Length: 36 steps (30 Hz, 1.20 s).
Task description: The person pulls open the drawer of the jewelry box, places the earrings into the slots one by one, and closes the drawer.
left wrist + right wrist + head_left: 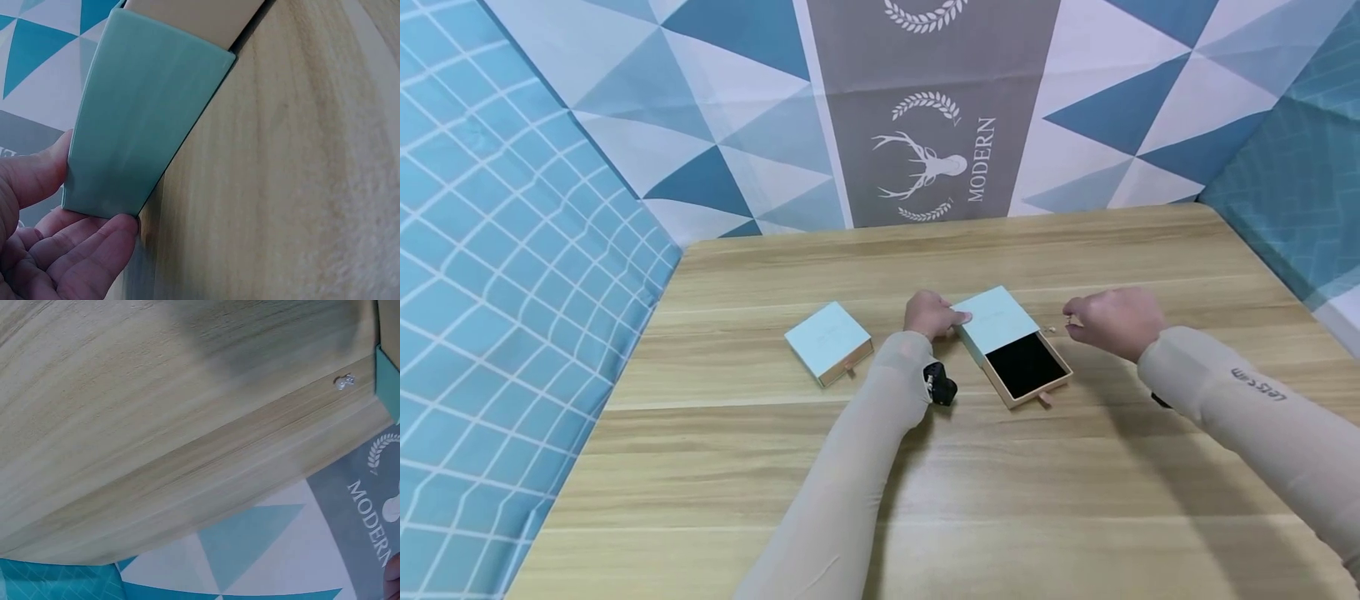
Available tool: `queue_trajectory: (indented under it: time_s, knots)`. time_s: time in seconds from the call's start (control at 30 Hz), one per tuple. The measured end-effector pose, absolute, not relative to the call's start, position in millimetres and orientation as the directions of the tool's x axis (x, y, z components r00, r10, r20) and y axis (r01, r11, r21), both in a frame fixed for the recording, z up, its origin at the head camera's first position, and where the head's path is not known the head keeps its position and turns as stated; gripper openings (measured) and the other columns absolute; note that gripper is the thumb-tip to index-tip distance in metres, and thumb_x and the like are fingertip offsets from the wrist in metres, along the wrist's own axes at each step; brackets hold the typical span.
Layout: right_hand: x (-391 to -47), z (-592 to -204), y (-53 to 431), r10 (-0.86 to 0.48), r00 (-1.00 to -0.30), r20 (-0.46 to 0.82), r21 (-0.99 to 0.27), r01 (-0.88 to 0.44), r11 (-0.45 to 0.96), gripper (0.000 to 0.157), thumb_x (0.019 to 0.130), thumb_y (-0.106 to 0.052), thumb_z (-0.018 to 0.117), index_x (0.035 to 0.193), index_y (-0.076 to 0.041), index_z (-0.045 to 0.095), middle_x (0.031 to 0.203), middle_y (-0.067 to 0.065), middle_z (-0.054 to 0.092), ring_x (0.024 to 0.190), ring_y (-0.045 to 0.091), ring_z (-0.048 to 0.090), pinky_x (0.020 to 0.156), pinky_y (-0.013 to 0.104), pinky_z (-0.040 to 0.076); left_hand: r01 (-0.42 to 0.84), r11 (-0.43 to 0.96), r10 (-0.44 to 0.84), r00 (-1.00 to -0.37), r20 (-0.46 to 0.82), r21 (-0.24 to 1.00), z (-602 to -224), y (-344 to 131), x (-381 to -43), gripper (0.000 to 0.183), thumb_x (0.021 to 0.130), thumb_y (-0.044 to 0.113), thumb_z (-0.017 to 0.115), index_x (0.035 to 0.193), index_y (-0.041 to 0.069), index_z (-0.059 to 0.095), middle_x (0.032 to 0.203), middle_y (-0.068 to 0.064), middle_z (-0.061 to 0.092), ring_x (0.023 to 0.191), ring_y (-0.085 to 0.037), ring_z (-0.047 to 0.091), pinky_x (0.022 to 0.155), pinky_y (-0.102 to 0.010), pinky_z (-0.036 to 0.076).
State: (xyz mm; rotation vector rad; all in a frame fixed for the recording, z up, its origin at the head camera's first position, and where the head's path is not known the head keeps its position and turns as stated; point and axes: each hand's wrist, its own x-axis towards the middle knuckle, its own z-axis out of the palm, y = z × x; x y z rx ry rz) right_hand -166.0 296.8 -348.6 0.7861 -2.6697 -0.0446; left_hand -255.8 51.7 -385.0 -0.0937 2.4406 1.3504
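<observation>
My left hand (929, 315) holds a pale teal drawer-style jewelry box (997, 317) by its back corner, thumb on top. In the left wrist view the fingers curl under the box sleeve (144, 119). The drawer (1026, 364) is slid partly out toward me and shows a black lining with nothing on it. Right of the box, my right hand (1116, 321) pinches a tiny shiny piece, perhaps an earring (1069, 320), above the table. Another small shiny earring-like piece (344, 381) lies on the wood beside the box. Only a fingertip edge of the right hand shows in the right wrist view.
A second pale teal box (829, 337), closed with a small pull tab, sits to the left of my left hand. Both rest on a wood-grain table (970, 517). A patterned cloth (737, 108) hangs behind the table's far edge, and blue tiled cloth flanks the sides.
</observation>
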Motion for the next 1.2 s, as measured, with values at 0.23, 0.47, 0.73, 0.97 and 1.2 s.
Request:
queue_trajectory:
  time_s: [0.23,0.47,0.73,0.97,1.2]
  knots:
    - [-166.1,-350.9,289.1,-0.583,-0.731,0.354,0.167,-0.564,0.809,0.009,0.070,-0.006,0.073,0.077,-0.008,0.067,0.058,0.001,0.063,0.037,0.007,0.036,0.033,0.030,0.028,-0.223,0.553,0.095,-0.940,-0.327,0.803,-384.4,50.2,-256.7,0.044,0.078,0.019,0.082,0.057,0.011,0.044,0.050,0.001,0.043,0.046,-0.012,0.040,0.048,-0.026,0.035]
    - [-168.6,-361.0,278.6,-0.609,-0.695,0.382,0.182,-0.589,0.787,0.012,0.068,-0.009,0.078,0.071,-0.011,0.066,0.054,-0.001,0.060,0.037,0.005,0.034,0.032,0.030,0.027,-0.217,0.574,0.086,-0.943,-0.322,0.790,-384.5,51.3,-256.2,0.031,0.078,0.020,0.082,0.066,0.010,0.055,0.054,0.001,0.048,0.049,-0.012,0.043,0.050,-0.026,0.036]
    - [-168.6,-368.7,268.8,-0.614,-0.723,0.316,0.125,-0.610,0.782,0.023,0.068,-0.005,0.077,0.063,-0.012,0.055,0.048,-0.005,0.049,0.040,0.006,0.032,0.033,0.029,0.028,-0.221,0.559,0.070,-0.948,-0.312,0.799,-386.3,52.5,-254.6,0.024,0.078,0.019,0.082,0.086,0.003,0.066,0.060,0.000,0.052,0.052,-0.012,0.046,0.053,-0.026,0.038]
    - [-169.1,-371.2,262.1,-0.624,-0.737,0.259,0.127,-0.614,0.779,0.030,0.071,-0.006,0.076,0.061,-0.015,0.049,0.048,-0.007,0.045,0.042,0.007,0.032,0.034,0.030,0.030,-0.178,0.545,0.090,-0.959,-0.268,0.819,-382.0,52.3,-246.9,0.031,0.080,0.018,0.080,0.101,-0.001,0.068,0.063,0.000,0.054,0.054,-0.012,0.047,0.057,-0.025,0.039]
    - [-171.8,-373.4,256.5,-0.627,-0.748,0.218,0.153,-0.608,0.779,0.031,0.072,-0.010,0.076,0.060,-0.014,0.048,0.048,-0.005,0.043,0.041,0.010,0.034,0.034,0.034,0.033,-0.178,0.542,0.086,-0.960,-0.265,0.821,-381.2,51.9,-244.9,0.031,0.080,0.018,0.080,0.103,0.000,0.068,0.064,0.000,0.055,0.054,-0.012,0.048,0.057,-0.025,0.040]
